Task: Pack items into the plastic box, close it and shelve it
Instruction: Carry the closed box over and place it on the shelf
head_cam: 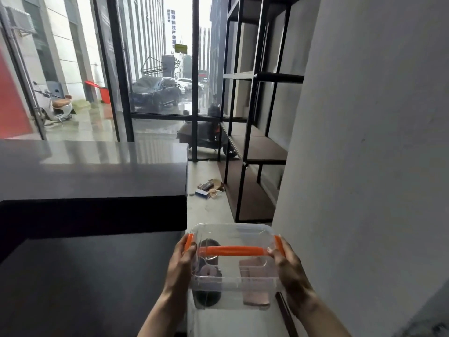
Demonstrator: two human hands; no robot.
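With the plastic box (234,261) packed and shut, both hands' fingers (188,248) squeeze its sides; the shelf (257,148) at one o'clock waits.

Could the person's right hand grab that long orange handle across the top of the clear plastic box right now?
Probably yes. The right hand grips the clear plastic box by its side, beside one end of the long orange handle. Nothing covers the handle, but letting go leaves only the left hand holding.

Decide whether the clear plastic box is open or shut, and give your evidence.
Shut, it appears: the lid sits flat on the plastic box, its orange handle lies across it, and the left hand and right hand grip the orange side clips.
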